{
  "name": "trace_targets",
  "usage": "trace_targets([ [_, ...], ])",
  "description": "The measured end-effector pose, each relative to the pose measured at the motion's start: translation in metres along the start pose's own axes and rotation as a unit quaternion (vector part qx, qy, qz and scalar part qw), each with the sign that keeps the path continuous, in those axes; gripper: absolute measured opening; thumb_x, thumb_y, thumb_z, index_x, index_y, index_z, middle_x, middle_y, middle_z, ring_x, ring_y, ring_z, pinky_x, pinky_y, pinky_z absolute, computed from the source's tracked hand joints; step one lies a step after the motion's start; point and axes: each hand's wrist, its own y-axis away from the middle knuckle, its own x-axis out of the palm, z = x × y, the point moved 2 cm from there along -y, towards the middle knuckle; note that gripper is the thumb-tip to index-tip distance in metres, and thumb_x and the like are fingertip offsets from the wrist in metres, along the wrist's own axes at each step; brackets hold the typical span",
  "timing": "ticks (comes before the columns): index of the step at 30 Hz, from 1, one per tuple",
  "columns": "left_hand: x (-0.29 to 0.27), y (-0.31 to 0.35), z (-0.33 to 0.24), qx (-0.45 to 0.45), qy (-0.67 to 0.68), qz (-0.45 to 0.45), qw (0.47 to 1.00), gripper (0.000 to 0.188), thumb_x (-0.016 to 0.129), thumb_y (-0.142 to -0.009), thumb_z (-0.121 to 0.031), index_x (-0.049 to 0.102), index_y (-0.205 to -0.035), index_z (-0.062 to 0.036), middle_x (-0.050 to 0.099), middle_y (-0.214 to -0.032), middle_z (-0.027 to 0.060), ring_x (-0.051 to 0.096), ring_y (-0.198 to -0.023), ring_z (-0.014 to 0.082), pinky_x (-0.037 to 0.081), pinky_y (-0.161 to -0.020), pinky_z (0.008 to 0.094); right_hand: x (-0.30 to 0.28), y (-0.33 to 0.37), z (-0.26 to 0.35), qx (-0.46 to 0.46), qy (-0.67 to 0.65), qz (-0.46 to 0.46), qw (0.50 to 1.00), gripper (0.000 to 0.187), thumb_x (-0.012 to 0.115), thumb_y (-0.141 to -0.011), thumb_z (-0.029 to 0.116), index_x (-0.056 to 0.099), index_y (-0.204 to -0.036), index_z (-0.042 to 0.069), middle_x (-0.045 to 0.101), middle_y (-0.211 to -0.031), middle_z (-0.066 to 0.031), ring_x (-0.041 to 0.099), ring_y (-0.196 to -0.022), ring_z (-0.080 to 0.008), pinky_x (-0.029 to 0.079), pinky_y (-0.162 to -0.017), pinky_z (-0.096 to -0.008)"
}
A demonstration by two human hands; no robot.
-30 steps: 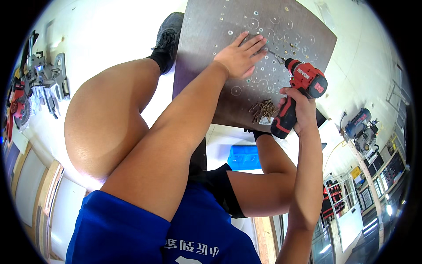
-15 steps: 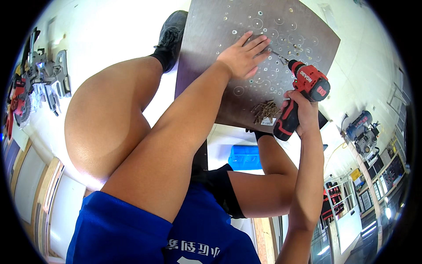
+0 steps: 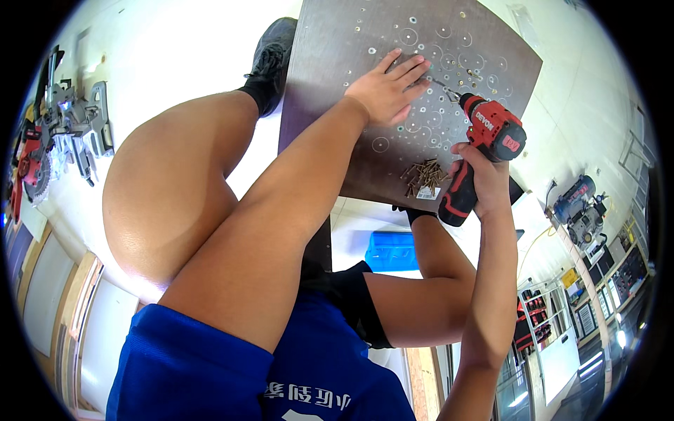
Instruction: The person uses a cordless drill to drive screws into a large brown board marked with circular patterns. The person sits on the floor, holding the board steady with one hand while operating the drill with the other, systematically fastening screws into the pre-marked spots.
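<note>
My right hand (image 3: 481,172) is wrapped round the handle of a red and black cordless drill (image 3: 491,126). The drill's thin bit (image 3: 442,85) points up and left, its tip close to the fingers of my left hand. Flat on the dark brown board (image 3: 330,77) lies my left hand (image 3: 390,90), its fingers spread. Small drilled holes and pencilled circles mark much of the board's surface. A pile of brass-coloured screws (image 3: 423,174) rests near the board's close edge, left of the drill handle, with a small white label (image 3: 428,193) beside it.
A blue case (image 3: 392,251) stands on the floor below the board's near edge. My left shoe (image 3: 274,59) is beside the board's left side. Saws (image 3: 35,154) stand at far left. At right are a blue power tool (image 3: 579,203) and a white rack (image 3: 547,337).
The drill has tilted very slightly in my right hand, its body shifting a little downward. My left hand stays flat on the board.
</note>
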Motion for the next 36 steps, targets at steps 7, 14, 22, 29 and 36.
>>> trace_targets([
  [7,0.003,0.000,0.002,0.001,0.011,-0.002,1.000,0.061,0.059,-0.098,-0.038,0.052,-0.153,-0.0129,0.032,-0.173,0.0117,0.025,-0.162,0.0261,0.018,-0.131,0.0577,0.000,0.009,0.011,-0.011,-0.058,-0.025,0.998,0.033,0.067,-0.090,0.000,0.060,-0.122,-0.003,0.074,-0.099,-0.0145,0.067,-0.061,-0.0186,0.056,-0.054,-0.0330],
  [14,0.003,-0.001,0.001,0.009,0.014,-0.002,1.000,0.061,0.058,-0.098,-0.038,0.053,-0.153,-0.0121,0.032,-0.173,0.0128,0.023,-0.162,0.0269,0.018,-0.131,0.0581,-0.020,0.005,-0.008,-0.016,-0.036,-0.016,0.999,0.035,0.067,-0.090,-0.001,0.060,-0.124,-0.002,0.075,-0.101,-0.0141,0.068,-0.063,-0.0178,0.057,-0.057,-0.0332],
  [22,0.002,0.001,0.001,0.002,0.006,-0.003,1.000,0.061,0.059,-0.097,-0.038,0.053,-0.153,-0.0123,0.032,-0.172,0.0123,0.023,-0.162,0.0269,0.018,-0.131,0.0584,-0.022,0.007,-0.010,-0.059,-0.047,0.001,0.997,0.033,0.068,-0.090,0.000,0.060,-0.123,-0.002,0.075,-0.100,-0.0133,0.068,-0.064,-0.0174,0.057,-0.057,-0.0319],
  [29,0.002,0.001,0.001,0.003,0.004,-0.011,1.000,0.062,0.061,-0.096,-0.037,0.053,-0.153,-0.0134,0.034,-0.172,0.0122,0.026,-0.161,0.0271,0.020,-0.130,0.0583,-0.017,0.002,-0.007,-0.053,-0.050,-0.001,0.997,0.031,0.068,-0.090,0.001,0.061,-0.120,-0.001,0.075,-0.100,-0.0127,0.068,-0.064,-0.0171,0.056,-0.057,-0.0318],
  [36,0.002,0.000,0.001,0.003,0.006,-0.015,1.000,0.061,0.062,-0.096,-0.036,0.054,-0.152,-0.0138,0.034,-0.172,0.0120,0.026,-0.161,0.0269,0.020,-0.130,0.0577,-0.016,0.001,-0.008,-0.060,-0.033,0.009,0.998,0.032,0.068,-0.090,0.000,0.062,-0.121,-0.002,0.074,-0.100,-0.0125,0.068,-0.064,-0.0170,0.056,-0.058,-0.0313],
])
